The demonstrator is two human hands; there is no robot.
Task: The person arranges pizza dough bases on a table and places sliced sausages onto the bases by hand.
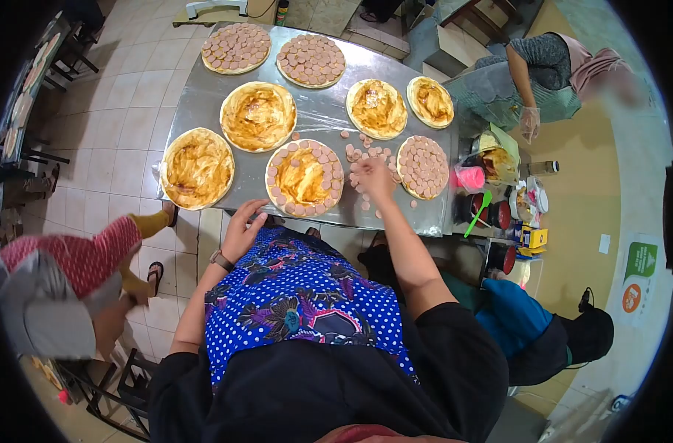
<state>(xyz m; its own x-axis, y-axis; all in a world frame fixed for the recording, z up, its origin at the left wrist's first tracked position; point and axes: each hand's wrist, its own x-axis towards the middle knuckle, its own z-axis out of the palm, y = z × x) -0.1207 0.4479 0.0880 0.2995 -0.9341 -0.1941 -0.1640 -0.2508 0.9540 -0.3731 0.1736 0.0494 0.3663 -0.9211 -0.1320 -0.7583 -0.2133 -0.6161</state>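
Note:
A pizza base [305,178] with sauce lies near the table's front edge, sausage slices around its rim and along its right side. My left hand [242,230] rests at the table edge just left of and below it, fingers apart and holding nothing. To the right, my right hand [373,179] is over a scattered pile of loose sausage slices [377,153], its fingers bent down among them; what they hold, if anything, is hidden. A base covered with slices [423,167] sits right of that hand. Another base with only sauce [197,169] lies at the left.
The metal table [322,122] also bears several sauced or sausage-covered bases. At the right are a pink container [469,177], a green spatula [478,214] and red-rimmed pots. One person [543,81] stands at the far right, another [528,325] at the near right, a third [78,273] at the left.

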